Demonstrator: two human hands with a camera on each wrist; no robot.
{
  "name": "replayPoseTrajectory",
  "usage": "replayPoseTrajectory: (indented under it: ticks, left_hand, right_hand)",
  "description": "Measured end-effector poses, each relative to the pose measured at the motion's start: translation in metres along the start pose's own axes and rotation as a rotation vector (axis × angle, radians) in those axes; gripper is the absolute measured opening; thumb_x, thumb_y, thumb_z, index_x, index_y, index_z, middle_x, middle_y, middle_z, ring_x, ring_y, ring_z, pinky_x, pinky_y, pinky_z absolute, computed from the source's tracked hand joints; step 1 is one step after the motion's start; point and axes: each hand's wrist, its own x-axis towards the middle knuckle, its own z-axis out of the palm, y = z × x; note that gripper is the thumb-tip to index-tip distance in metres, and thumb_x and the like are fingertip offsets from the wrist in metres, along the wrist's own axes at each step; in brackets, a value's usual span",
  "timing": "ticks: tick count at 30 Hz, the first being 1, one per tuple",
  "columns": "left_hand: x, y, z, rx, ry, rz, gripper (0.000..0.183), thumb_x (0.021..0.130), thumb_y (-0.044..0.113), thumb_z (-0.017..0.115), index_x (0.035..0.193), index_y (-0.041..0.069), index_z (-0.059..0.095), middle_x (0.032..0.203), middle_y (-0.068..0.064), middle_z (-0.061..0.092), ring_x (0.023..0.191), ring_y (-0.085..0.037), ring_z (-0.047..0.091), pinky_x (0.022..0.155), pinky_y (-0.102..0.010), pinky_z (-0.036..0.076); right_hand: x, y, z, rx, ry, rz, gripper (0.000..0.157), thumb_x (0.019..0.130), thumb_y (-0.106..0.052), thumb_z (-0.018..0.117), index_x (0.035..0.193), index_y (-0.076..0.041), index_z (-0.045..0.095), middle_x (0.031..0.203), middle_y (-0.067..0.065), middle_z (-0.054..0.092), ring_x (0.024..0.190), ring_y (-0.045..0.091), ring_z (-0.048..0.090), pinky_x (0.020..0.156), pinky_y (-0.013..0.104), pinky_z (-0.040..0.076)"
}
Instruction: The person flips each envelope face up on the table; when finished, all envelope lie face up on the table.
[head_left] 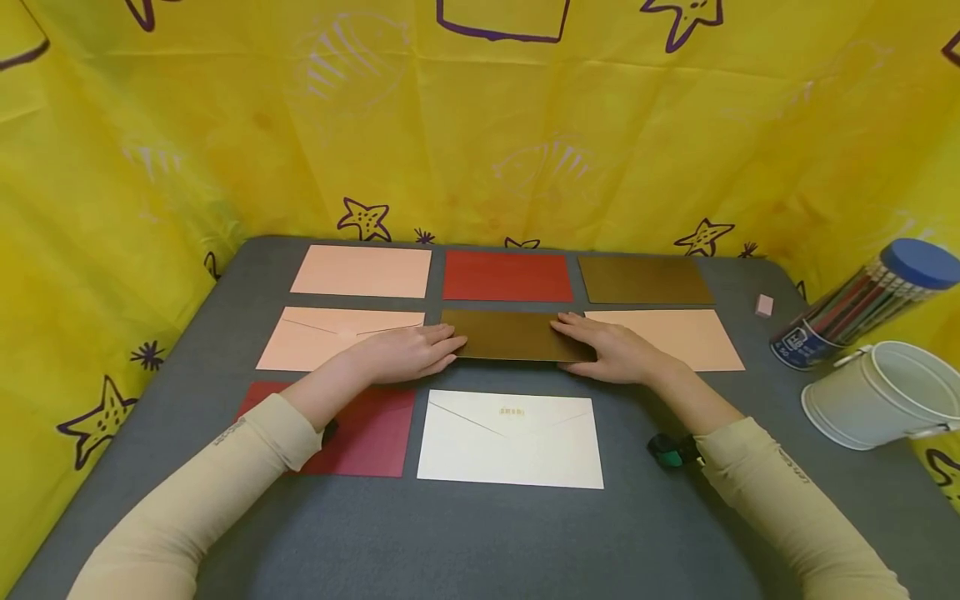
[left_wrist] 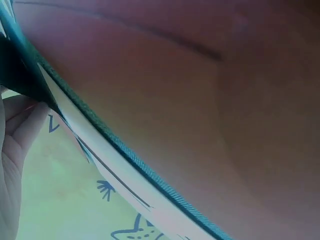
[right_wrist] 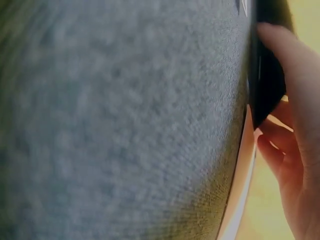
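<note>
A gold-brown envelope (head_left: 513, 336) lies level in the middle of the rows, its near edge a little off the table. My left hand (head_left: 408, 350) grips its left end, fingers over the top. At the other end, my right hand (head_left: 615, 346) holds it with thumb in front and fingers behind. The right wrist view shows the dark underside of this envelope (right_wrist: 270, 75) between thumb and fingers. In the left wrist view, fingers (left_wrist: 32, 125) meet a dark corner of it. Below it lies a white envelope (head_left: 510, 442), flap side up.
Pink (head_left: 363, 271), red (head_left: 507, 277) and brown (head_left: 647, 280) envelopes form the back row. Two pink ones flank the hands, partly covered; a dark red one (head_left: 367, 433) lies under the left forearm. At right stand an eraser (head_left: 764, 306), a tilted pencil tub (head_left: 832, 321) and a white bucket (head_left: 862, 400).
</note>
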Motion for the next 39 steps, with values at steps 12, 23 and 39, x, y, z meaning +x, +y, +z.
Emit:
replayPoseTrajectory:
  ticks: [12,23,39]
  left_hand:
    - [-0.007,-0.007,0.001,-0.39,0.268,-0.107,0.041,0.088,0.019,0.074,0.125,0.004,0.065,0.119,-0.01,0.067,0.109,-0.024,0.063,0.092,-0.038,0.052]
    - [-0.002,-0.008,-0.005,-0.766,0.415,-0.347,0.016,0.09,0.008,0.07,0.105,0.005,0.074,0.095,-0.002,0.073,0.086,-0.016,0.067,0.079,-0.035,0.055]
    - [-0.004,-0.009,-0.002,-1.229,0.389,-0.619,0.036,0.097,0.025,0.063,0.128,0.006,0.062,0.084,-0.01,0.068,0.072,-0.016,0.055,0.067,-0.027,0.049]
  right_hand:
    - [-0.001,0.004,0.0,0.114,0.206,-0.051,0.042,0.089,0.0,0.066,0.131,-0.004,0.062,0.121,0.014,0.066,0.09,0.027,0.068,0.069,0.037,0.054]
    - [0.004,-0.003,0.001,0.343,0.328,0.072,0.02,0.087,-0.003,0.072,0.106,-0.001,0.072,0.096,0.007,0.072,0.082,0.018,0.065,0.071,0.032,0.057]
    - [0.005,-0.016,0.003,0.803,0.229,0.327,0.034,0.091,-0.015,0.071,0.12,0.001,0.063,0.097,0.012,0.07,0.076,0.022,0.061,0.066,0.032,0.057]
